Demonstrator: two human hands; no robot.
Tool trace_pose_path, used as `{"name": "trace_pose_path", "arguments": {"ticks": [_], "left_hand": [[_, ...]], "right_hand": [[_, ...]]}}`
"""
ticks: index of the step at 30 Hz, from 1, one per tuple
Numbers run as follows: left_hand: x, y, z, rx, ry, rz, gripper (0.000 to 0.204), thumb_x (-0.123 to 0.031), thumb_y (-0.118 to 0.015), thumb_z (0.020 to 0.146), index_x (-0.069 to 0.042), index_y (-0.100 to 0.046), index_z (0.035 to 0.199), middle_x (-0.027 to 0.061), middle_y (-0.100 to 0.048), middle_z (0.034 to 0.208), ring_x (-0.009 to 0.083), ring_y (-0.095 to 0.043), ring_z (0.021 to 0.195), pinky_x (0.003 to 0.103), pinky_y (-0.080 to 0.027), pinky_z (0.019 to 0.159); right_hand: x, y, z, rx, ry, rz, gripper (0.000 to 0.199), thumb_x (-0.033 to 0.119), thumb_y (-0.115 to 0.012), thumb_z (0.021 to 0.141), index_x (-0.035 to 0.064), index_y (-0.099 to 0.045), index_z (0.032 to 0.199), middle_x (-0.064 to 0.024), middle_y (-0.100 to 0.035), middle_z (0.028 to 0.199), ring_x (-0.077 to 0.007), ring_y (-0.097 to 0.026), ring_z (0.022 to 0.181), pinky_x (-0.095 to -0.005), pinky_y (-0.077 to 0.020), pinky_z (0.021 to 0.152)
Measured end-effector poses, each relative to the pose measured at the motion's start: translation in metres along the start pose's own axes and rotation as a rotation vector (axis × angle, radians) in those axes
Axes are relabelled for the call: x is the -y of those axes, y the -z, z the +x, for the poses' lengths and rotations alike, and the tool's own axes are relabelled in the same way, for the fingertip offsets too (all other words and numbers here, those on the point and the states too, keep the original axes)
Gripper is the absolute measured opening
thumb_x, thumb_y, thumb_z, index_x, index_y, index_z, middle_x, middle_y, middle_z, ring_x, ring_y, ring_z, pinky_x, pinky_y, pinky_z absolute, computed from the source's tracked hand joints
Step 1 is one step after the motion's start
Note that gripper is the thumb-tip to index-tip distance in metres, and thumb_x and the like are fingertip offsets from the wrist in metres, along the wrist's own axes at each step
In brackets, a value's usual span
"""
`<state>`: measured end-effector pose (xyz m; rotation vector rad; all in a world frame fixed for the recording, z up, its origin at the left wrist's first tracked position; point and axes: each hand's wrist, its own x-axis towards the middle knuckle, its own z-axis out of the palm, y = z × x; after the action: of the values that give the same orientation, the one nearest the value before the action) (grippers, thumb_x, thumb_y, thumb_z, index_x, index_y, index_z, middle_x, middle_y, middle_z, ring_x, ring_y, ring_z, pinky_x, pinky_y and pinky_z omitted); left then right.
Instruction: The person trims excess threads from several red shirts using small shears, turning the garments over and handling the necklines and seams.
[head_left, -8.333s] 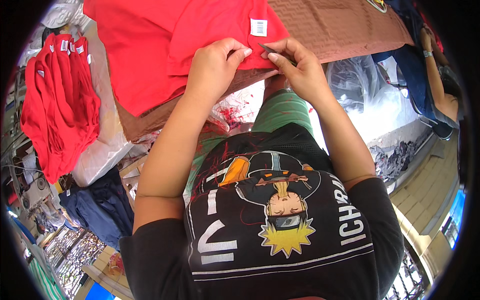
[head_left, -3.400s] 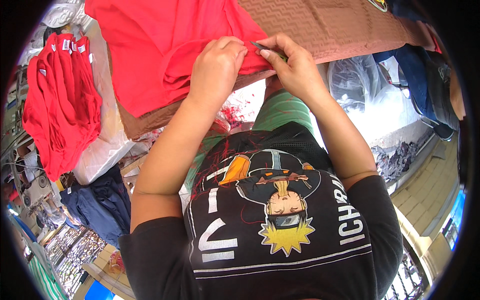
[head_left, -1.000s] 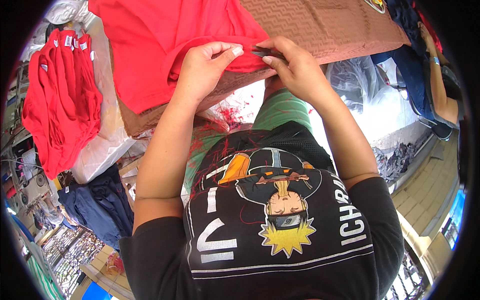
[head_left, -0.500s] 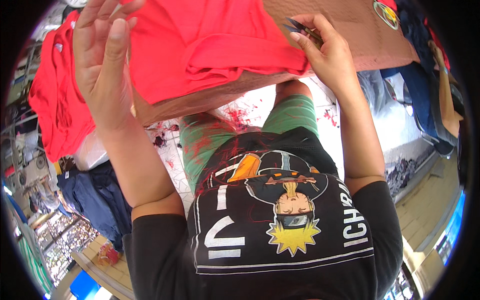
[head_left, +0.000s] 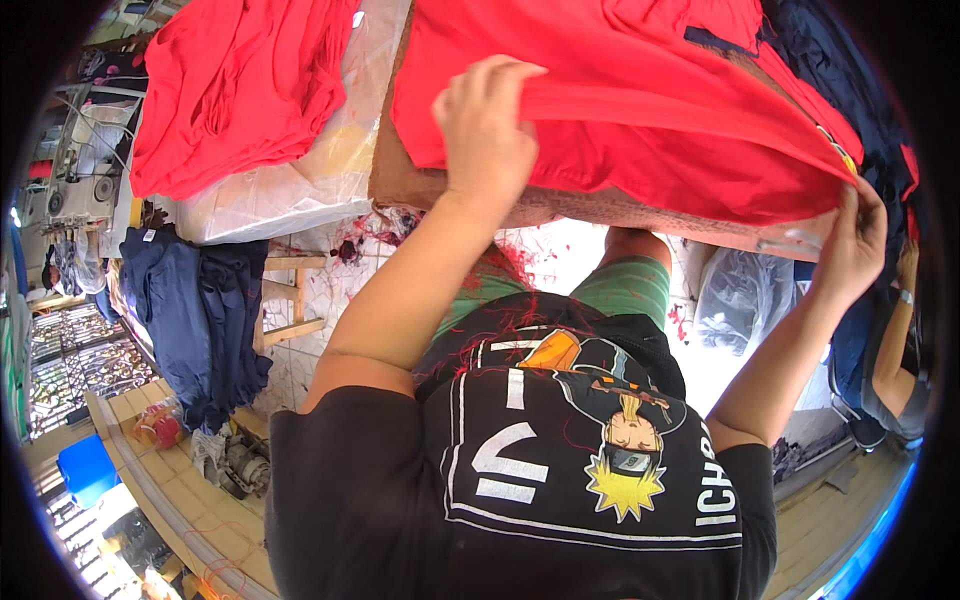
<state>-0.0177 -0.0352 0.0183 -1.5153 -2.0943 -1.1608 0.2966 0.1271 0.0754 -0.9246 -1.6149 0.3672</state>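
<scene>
A large red garment [head_left: 620, 120] lies spread over the brown table top, its near edge stretched out toward the right. My right hand [head_left: 855, 240] is shut on the garment's right end, thumb and fingers pinching the cloth at the table's edge. Over its left part hovers my left hand [head_left: 488, 130], fingers bent and thumb apart, with red cloth showing between them; it seems to hold nothing. The black thread snips seen earlier cannot be made out now.
A pile of red garments [head_left: 240, 100] rests on a plastic-wrapped surface [head_left: 340, 170] at left. Dark blue clothes [head_left: 200, 320] hang below it. Red threads litter the floor. A co-worker's arm [head_left: 893, 340] and dark blue cloth [head_left: 830, 70] are at right.
My left hand has come down over the garment. My right hand has moved right and grips cloth instead of visibly holding snips. The garment now reaches further right, and the view has shifted left.
</scene>
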Motion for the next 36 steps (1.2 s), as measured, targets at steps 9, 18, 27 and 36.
{"name": "trace_pose_path", "arguments": {"ticks": [9, 18, 27, 36], "left_hand": [[0.09, 0.052, -0.027, -0.255, 0.116, -0.121, 0.042, 0.005, -0.061, 0.065, -0.011, -0.061, 0.104, 0.0065, -0.06, 0.108, 0.029, -0.055, 0.105, 0.041, -0.037, 0.095], [0.088, 0.086, -0.059, 0.147, -0.08, 0.018, 0.02, -0.016, -0.071, 0.079, -0.009, -0.067, 0.097, 0.0058, -0.064, 0.106, 0.0256, -0.057, 0.105, 0.037, -0.042, 0.091], [0.059, 0.033, -0.052, 0.259, 0.097, 0.083, 0.026, -0.018, -0.073, 0.08, -0.003, -0.07, 0.101, 0.0106, -0.066, 0.107, 0.0252, -0.064, 0.094, 0.033, -0.05, 0.084], [0.058, 0.03, -0.054, 0.227, 0.371, -0.173, 0.018, -0.016, -0.068, 0.085, -0.002, -0.071, 0.095, 0.0099, -0.071, 0.09, 0.0208, -0.068, 0.083, 0.031, -0.051, 0.079]], "right_hand": [[-0.177, 0.062, 0.004, -0.123, -0.149, -0.063, 0.015, 0.012, -0.061, 0.092, 0.0011, -0.065, 0.102, -0.0006, -0.062, 0.079, -0.008, -0.053, 0.069, -0.0208, -0.0421, 0.063], [-0.135, 0.043, -0.002, 0.286, -0.228, -0.769, 0.04, 0.031, -0.066, 0.087, 0.0056, -0.062, 0.118, -0.0146, -0.066, 0.11, -0.0243, -0.064, 0.103, -0.0346, -0.0486, 0.087], [0.058, -0.142, -0.085, 0.791, -0.013, 0.015, 0.028, 0.019, -0.061, 0.093, 0.0071, -0.057, 0.118, -0.0117, -0.066, 0.107, -0.0211, -0.064, 0.093, -0.0332, -0.05, 0.082], [0.091, -0.208, -0.131, 1.082, -0.202, 0.322, 0.018, 0.003, -0.058, 0.092, 0.0004, -0.059, 0.11, -0.0071, -0.067, 0.096, -0.0126, -0.061, 0.086, -0.0271, -0.0488, 0.079]]}}
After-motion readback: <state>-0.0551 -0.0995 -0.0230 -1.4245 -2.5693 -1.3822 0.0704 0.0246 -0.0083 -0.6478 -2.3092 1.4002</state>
